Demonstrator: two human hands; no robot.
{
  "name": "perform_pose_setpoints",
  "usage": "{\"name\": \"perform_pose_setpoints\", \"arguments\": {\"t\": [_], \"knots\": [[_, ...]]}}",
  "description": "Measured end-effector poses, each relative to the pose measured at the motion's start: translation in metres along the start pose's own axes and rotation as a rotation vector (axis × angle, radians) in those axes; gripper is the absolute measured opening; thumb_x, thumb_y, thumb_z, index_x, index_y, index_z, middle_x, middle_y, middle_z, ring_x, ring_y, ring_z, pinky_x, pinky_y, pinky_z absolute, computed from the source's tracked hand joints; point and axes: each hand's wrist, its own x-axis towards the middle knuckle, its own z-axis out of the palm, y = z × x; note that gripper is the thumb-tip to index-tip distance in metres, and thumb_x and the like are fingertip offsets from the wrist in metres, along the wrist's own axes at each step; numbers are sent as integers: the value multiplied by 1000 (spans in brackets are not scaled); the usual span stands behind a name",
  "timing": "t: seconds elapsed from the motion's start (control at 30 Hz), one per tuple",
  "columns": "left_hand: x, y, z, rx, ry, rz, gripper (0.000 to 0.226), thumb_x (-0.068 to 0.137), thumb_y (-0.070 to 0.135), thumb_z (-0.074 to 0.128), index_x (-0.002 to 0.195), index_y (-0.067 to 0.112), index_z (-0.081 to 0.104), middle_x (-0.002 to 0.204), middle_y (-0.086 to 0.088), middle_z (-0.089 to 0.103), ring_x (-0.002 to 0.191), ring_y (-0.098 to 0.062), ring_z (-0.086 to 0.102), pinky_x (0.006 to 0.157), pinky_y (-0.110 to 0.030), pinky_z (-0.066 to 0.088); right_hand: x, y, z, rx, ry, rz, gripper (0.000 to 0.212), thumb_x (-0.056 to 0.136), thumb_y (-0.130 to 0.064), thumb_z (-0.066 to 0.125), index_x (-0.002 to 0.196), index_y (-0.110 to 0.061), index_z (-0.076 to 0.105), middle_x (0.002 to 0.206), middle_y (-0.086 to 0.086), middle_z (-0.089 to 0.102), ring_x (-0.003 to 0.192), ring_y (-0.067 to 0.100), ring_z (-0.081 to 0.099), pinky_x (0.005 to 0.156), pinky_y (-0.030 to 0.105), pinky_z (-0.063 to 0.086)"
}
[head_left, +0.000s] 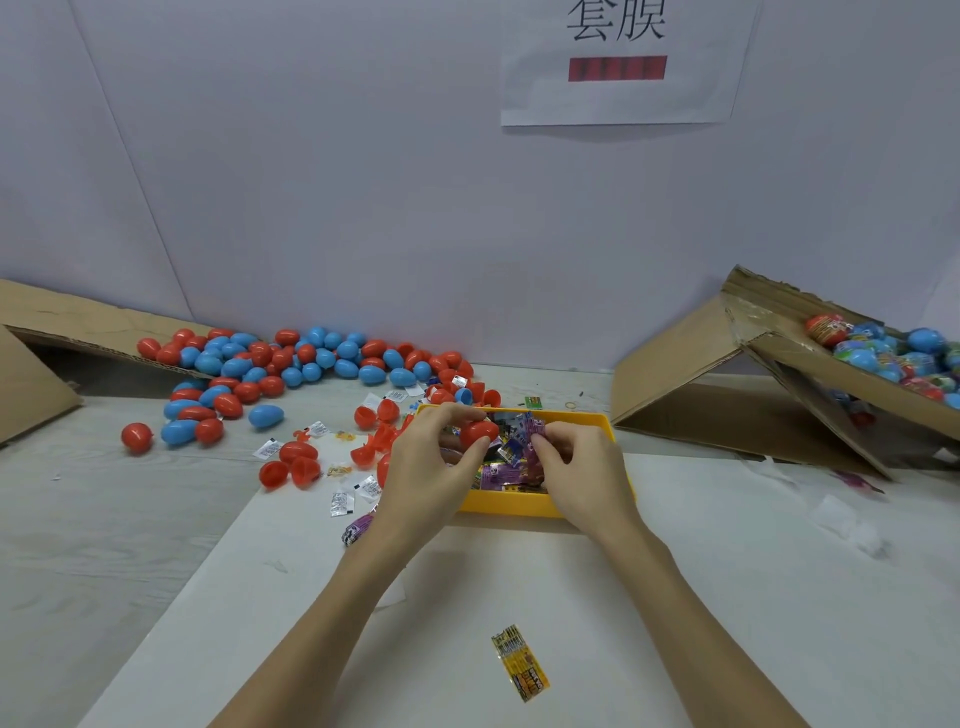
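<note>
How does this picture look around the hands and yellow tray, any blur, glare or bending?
Head view: soft, even light, faint shadow under the yellow tray; no harsh glare on the red egg shell the left hand grips; the right hand pinching a purple packet is sharp; the cardboard box at the right edge is smeared and bowed by the wide lens.

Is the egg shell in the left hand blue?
No, the egg shell that the left hand grips over the yellow tray is red; the right hand pinches a purple packet.
</note>
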Motion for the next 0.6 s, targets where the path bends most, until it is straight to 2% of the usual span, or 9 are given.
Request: {"name": "perform_pose_setpoints", "arguments": {"t": [0.07, 0.1, 0.17, 0.23, 0.3, 0.43, 0.5, 0.6], "knots": [[0, 0, 0, 1, -4, 24, 26, 94, 19, 72, 119, 26, 67, 116, 4, 66, 93, -5, 64, 73, -12, 55, -2, -1, -1, -30, 12, -31, 26, 105, -22, 56, 119, -12, 74, 106, 3, 76, 93, 13, 67, 63, 9, 47], [0, 1, 0, -7, -11, 40, 29, 95, 17, 71, 120, 31, 66, 117, 4, 65, 92, -4, 64, 72, -12, 55, -2, -1, -2, -51, 11, -53, 26, 106, -22, 55, 120, -12, 74, 108, 3, 76, 96, 14, 67, 67, 13, 50], [0, 1, 1, -17, -26, 76, 33, 97, 14, 69, 121, 36, 67, 116, 6, 63, 92, -1, 62, 72, -11, 53, -2, 0, -2, -105, 2, -105, 26, 106, -20, 54, 120, -12, 75, 113, 4, 73, 105, 18, 65, 84, 26, 54], [0, 0, 1, -5, -29, 95, 30, 97, 12, 67, 114, 37, 72, 114, 7, 60, 96, 4, 58, 73, -9, 51, -1, 0, -4, -162, 4, -129, 27, 107, -19, 52, 122, -12, 74, 120, 5, 67, 111, 18, 60, 94, 25, 47], [-1, -1, 2, 6, -27, 97, 26, 96, 11, 68, 109, 32, 76, 113, 7, 59, 101, 6, 57, 75, -8, 50, 0, -2, -5, -154, 7, -127, 27, 107, -19, 52, 118, -11, 75, 116, 6, 65, 105, 15, 57, 90, 23, 44], [-3, 3, 4, -46, -16, 86, 20, 89, 29, 78, 106, 38, 72, 113, 14, 57, 105, 12, 54, 74, -6, 50, -4, -8, -8, 82, -122, -49, 24, 106, -23, 54, 113, -15, 75, 98, -1, 73, 91, 9, 67, 75, 24, 56], [-3, 5, 4, -81, -27, 67, 19, 86, 34, 80, 103, 37, 73, 112, 16, 57, 105, 11, 54, 72, -8, 51, -5, -10, -8, 136, -210, -38, 24, 106, -23, 54, 115, -17, 75, 95, -5, 74, 90, 7, 68, 74, 18, 54], [-3, 4, 3, -110, -25, 62, 13, 86, 28, 81, 98, 28, 79, 110, 10, 62, 102, 6, 58, 71, -11, 53, -7, -10, -8, 114, -283, -62, 22, 105, -24, 56, 112, -20, 76, 88, -12, 71, 84, 2, 66, 65, 9, 45]]}}
